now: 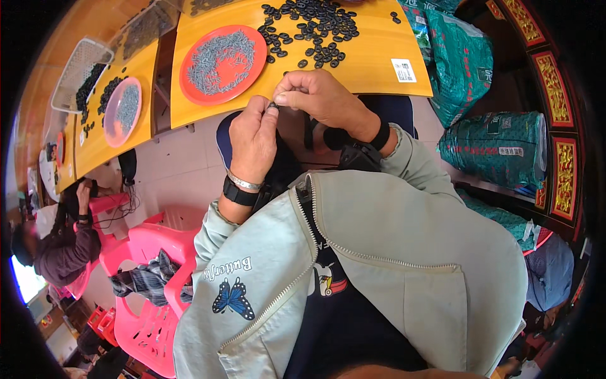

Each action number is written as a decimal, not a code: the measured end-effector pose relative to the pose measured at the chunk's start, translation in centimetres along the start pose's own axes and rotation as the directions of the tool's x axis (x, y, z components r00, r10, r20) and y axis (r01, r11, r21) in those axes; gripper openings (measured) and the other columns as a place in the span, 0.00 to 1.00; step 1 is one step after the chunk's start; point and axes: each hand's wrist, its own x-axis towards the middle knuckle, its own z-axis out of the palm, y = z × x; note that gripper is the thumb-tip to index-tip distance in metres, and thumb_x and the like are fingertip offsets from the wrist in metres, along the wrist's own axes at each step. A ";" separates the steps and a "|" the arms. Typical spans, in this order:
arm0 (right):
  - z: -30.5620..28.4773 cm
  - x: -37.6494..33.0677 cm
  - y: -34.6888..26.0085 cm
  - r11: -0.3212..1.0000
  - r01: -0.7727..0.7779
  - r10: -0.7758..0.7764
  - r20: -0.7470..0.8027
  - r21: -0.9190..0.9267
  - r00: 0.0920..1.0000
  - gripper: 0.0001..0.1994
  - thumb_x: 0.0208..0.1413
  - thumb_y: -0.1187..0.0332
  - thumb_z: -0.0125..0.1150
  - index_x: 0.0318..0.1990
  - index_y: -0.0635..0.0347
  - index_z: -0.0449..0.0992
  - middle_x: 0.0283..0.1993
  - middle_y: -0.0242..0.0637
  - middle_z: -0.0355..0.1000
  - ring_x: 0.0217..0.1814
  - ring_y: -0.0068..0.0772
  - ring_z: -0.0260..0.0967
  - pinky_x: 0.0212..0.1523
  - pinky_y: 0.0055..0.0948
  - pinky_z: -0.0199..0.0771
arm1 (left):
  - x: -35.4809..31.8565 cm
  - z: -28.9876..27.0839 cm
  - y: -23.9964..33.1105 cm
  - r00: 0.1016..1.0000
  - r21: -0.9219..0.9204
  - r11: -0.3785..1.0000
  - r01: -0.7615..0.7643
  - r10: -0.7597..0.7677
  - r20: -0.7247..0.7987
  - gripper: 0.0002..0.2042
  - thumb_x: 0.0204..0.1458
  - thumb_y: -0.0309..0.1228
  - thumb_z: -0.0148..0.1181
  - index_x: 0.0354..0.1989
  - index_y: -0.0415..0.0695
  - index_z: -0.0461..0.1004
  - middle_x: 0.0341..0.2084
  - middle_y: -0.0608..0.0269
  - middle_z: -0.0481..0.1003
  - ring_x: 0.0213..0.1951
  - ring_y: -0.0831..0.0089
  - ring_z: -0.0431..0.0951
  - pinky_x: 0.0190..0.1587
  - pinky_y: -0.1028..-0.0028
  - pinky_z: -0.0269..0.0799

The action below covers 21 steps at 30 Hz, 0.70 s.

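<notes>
My left hand (252, 140) and my right hand (323, 98) meet just off the front edge of the yellow table (369, 69). Between their fingertips is a small black piece (273, 105), mostly covered, like the oval ones on the table. Both hands are closed in a pinch on it. Beyond my left hand, a round red plate (187, 71) holds many small grey screw-like pieces (218, 49). Loose black oval pieces (325, 25) with holes lie spread to the right of the plate. Whether a grey piece is also in my fingers cannot be seen.
Another yellow table at left bears a pink plate (110, 129) of grey pieces and a white basket (66, 79). Green sacks (495, 148) line the right side. A pink chair (148, 328) stands at lower left. Another person (66, 252) sits at far left.
</notes>
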 end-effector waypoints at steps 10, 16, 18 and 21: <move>1.1 0.2 0.7 0.995 0.096 -0.099 -0.107 -0.025 0.989 0.09 0.49 0.68 0.58 0.31 0.66 0.76 0.26 0.36 0.74 0.27 0.23 0.69 0.31 0.23 0.69 | -0.2 0.5 -0.3 0.998 -0.042 0.999 -0.014 0.012 -0.058 0.05 0.52 0.25 0.51 0.27 0.37 0.65 0.15 0.50 0.64 0.18 0.59 0.65 0.22 0.69 0.61; 1.5 0.1 1.6 1.000 0.029 -0.030 -0.063 -0.009 0.998 0.07 0.53 0.71 0.57 0.34 0.67 0.74 0.31 0.31 0.73 0.32 0.16 0.66 0.34 0.18 0.67 | -0.4 1.0 -1.5 0.995 -0.043 0.999 -0.025 0.021 -0.093 0.05 0.52 0.25 0.50 0.27 0.37 0.65 0.15 0.50 0.64 0.18 0.60 0.65 0.22 0.68 0.60; 1.9 0.2 2.4 0.997 0.051 -0.044 -0.098 0.063 0.994 0.08 0.53 0.70 0.58 0.34 0.67 0.74 0.31 0.31 0.73 0.32 0.15 0.66 0.34 0.17 0.67 | -0.4 1.1 -1.8 0.996 -0.055 0.998 -0.018 0.013 -0.086 0.05 0.52 0.24 0.50 0.27 0.37 0.65 0.16 0.49 0.64 0.18 0.59 0.65 0.22 0.68 0.60; 1.3 0.5 2.0 0.992 -0.016 0.028 -0.088 0.129 0.996 0.09 0.53 0.69 0.59 0.37 0.67 0.75 0.30 0.31 0.73 0.31 0.15 0.67 0.33 0.17 0.67 | 0.0 1.0 -2.0 0.998 -0.046 0.999 -0.007 0.004 -0.069 0.05 0.52 0.25 0.49 0.27 0.37 0.65 0.15 0.51 0.64 0.18 0.62 0.66 0.22 0.69 0.61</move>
